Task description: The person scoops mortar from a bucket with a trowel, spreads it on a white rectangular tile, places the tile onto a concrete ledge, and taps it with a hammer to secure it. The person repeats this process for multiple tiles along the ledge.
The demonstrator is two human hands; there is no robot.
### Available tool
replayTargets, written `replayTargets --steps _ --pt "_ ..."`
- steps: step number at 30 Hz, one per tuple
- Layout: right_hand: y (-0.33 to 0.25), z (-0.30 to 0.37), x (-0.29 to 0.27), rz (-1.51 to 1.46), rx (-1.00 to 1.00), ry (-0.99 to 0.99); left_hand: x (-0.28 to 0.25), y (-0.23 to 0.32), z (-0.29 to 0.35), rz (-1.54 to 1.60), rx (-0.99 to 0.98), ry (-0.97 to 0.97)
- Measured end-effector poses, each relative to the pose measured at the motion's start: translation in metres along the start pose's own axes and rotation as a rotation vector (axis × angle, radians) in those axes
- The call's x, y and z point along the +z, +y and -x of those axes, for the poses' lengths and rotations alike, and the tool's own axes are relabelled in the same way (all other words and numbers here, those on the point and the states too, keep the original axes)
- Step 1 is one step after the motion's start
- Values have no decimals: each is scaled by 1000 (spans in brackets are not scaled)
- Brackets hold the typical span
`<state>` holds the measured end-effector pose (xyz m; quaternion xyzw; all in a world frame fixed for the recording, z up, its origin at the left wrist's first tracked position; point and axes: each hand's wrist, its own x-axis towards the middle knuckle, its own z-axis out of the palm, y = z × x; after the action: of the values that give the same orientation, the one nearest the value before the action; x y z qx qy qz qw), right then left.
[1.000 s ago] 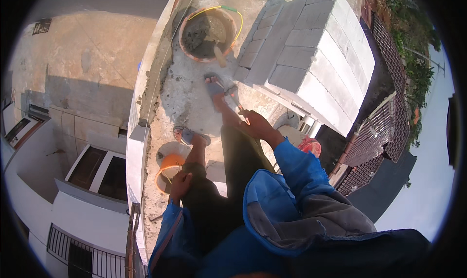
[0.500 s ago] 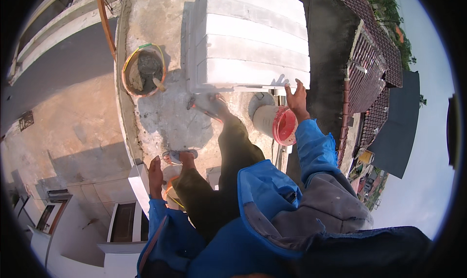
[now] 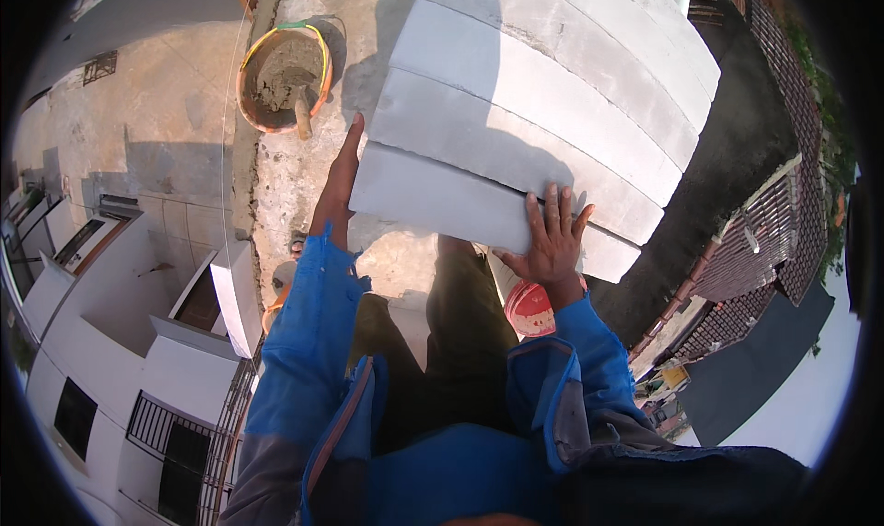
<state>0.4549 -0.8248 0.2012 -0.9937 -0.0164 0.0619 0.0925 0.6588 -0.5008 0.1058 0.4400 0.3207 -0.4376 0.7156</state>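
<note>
A row of pale grey lightweight concrete blocks (image 3: 543,93) fills the upper middle. The nearest block (image 3: 442,194) has a dark, narrow gap between it and the one behind. Against its left end my left hand (image 3: 341,178) lies with the fingers stretched out straight. My right hand (image 3: 552,240) rests on top of the blocks, toward the right, its fingers spread across the gap and its thumb along the near edge. Neither hand is wrapped around anything.
To the left stands a bucket of wet mortar (image 3: 285,76) with a trowel handle (image 3: 302,116) over its rim. A red-and-white bucket (image 3: 529,307) is below my right hand. A ledge edge (image 3: 244,157) runs along the left; tiled roofs (image 3: 737,277) lie beyond on the right.
My left hand has come up from low on the left to the nearest block's left end. My right hand has moved from the corner onto the top. The view is now closer to the blocks.
</note>
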Motion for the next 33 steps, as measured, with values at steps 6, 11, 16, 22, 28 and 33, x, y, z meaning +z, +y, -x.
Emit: replayTargets --steps 6,11,16,22,28,33 --pt "6 48 26 -6 -166 56 3 -18 40 32 158 41" --pt "6 67 -9 126 -103 55 -38 -37 37 -245 236 -52" --pt "21 77 -17 122 -43 -191 -27 -26 54 -238 159 -43" --pt "3 29 -73 89 -93 -527 -66 -45 95 -39 8 87" --pt "-151 -30 -137 208 -339 -655 -195 -119 192 356 -34 150" --pt "-327 -80 -136 258 -498 -637 -326 -129 274 613 -96 216"
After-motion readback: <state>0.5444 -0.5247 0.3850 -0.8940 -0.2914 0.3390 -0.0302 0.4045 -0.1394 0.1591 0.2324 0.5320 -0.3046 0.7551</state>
